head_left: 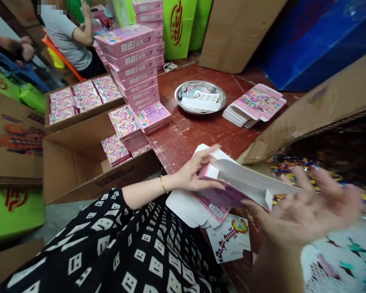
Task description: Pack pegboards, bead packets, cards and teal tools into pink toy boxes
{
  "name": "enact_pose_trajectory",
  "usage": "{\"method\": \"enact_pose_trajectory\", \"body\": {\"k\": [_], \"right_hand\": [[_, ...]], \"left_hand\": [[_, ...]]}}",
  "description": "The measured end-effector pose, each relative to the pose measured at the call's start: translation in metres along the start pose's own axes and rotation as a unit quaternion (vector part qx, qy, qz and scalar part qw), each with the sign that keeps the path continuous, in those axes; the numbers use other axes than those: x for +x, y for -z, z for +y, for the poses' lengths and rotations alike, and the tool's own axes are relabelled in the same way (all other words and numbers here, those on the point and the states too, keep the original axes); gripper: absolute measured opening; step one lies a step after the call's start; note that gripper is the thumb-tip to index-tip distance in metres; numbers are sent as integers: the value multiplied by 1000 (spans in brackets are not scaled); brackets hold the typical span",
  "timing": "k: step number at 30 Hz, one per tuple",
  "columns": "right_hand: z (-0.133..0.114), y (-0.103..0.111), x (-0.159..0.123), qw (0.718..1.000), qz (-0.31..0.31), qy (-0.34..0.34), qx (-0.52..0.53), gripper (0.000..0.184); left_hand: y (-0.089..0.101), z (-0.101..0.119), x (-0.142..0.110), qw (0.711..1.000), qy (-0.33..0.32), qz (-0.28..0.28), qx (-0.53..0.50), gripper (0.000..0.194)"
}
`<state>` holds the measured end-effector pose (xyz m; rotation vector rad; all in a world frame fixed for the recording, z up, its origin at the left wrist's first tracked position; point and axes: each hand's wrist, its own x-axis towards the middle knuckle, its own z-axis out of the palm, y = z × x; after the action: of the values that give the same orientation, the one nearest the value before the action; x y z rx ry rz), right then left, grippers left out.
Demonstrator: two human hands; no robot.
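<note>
My left hand [198,173], a gold bangle on its wrist, grips one end of a half-folded pink cardboard box [232,195] whose long side stands up, showing its grey-white inside. My right hand [301,207] is at the box's other end, palm up with fingers spread and blurred by motion; its thumb lies close to the box, and whether it touches I cannot tell. Beneath the box are flat unfolded box blanks [186,207], white side partly up. A printed card [232,238] with a pixel-style pickaxe lies near my lap.
Pink boxes [137,61] stand stacked on the red table [183,136], near a metal bowl [199,110] of small parts and a pile of flat box blanks [253,103]. Left are open cartons [70,158] with packed boxes. Small colourful packets [308,173] fill a carton at right. A person [68,40] sits beyond.
</note>
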<state>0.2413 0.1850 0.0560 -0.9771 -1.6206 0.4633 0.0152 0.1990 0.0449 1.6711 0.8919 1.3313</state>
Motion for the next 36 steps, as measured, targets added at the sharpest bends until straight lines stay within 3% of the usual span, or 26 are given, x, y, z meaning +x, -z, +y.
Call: {"method": "enact_pose_trajectory", "body": {"k": [2,4,7,10,15,19,22,25,29,32,34,36], "right_hand": [[-4,-4,7,998,-19,58,21,65],[-3,-7,9,991,-34,125,17,48],[-1,-3,5,975,-61,213,-4,47],[-13,9,2,975,-111,193,-26,46],[-39,23,12,972,-185,130,-65,53],[-30,23,13,957,-245,150,-47,48],[-18,18,3,957,-221,184,-34,45],[-10,10,-5,962,-162,218,-26,45],[-10,3,-6,964,-125,225,-63,52],[-11,2,-8,973,-90,204,-61,52],[-8,1,-11,986,-21,161,-47,44],[1,-5,-13,994,76,73,-19,31]], "left_hand": [[4,6,3,998,-43,-30,-21,46],[10,10,7,997,-61,-38,-11,26],[16,13,12,995,-45,-83,19,26],[16,19,12,989,-45,-137,33,38],[10,23,4,992,-97,-76,38,20],[9,9,-1,974,-209,-67,46,20],[3,-2,0,947,-308,-30,82,29],[-6,-9,2,943,-328,-4,56,39],[-11,-24,-4,961,-275,18,29,68],[-9,-37,-25,987,-136,12,89,96],[-6,-41,-42,993,-10,-24,116,88],[1,-42,-51,992,83,-31,86,69]]}}
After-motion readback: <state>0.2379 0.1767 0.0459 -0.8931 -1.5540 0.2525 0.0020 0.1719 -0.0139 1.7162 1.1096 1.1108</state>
